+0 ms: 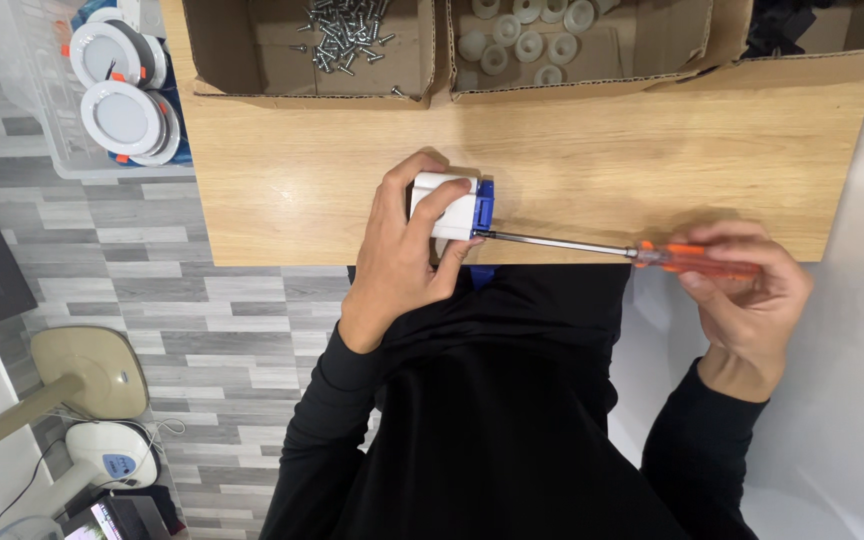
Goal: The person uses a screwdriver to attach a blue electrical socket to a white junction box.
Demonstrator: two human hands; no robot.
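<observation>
My left hand (404,255) grips a small white box-shaped part with a blue end (449,207) at the near edge of a wooden table (652,160). My right hand (747,290) holds a screwdriver (632,250) by its orange transparent handle. The thin metal shaft runs left and its tip touches the blue end of the white part. Both sleeves are black.
Two open cardboard boxes stand at the table's far edge: one with several screws (347,35), one with several white round plastic pieces (527,40). A clear bin with round white light fittings (122,95) sits at the left. On the grey plank floor stands a fan base (92,370).
</observation>
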